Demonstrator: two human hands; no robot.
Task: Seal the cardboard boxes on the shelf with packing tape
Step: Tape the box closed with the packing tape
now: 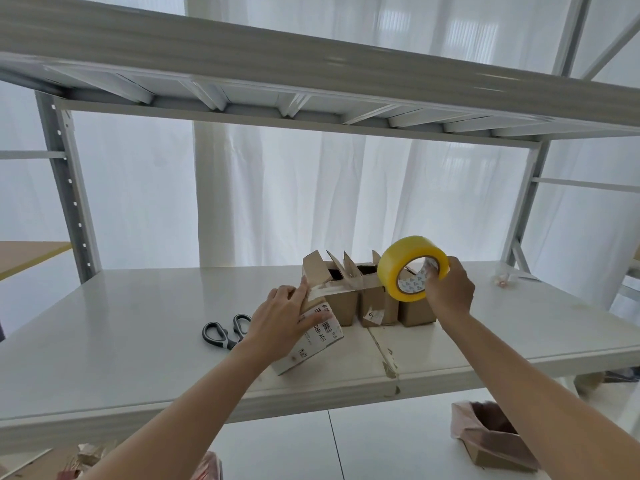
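Note:
A small cardboard box (313,341) with a white shipping label lies tilted on the white shelf (138,327). My left hand (282,318) lies flat over its top, fingers straight, pressing a strip of tape (325,291) onto it. The strip runs right toward the yellow tape roll (401,263), which my right hand (450,289) holds up in the air, fingers hooked through its core. Behind stand three open cardboard boxes (377,303) in a row with their flaps up.
Grey-handled scissors (227,330) lie on the shelf left of the box. An upper shelf (311,81) hangs overhead. A box with a pink bag (491,434) sits on the floor below right. A small crumpled wrapper (504,277) lies far right.

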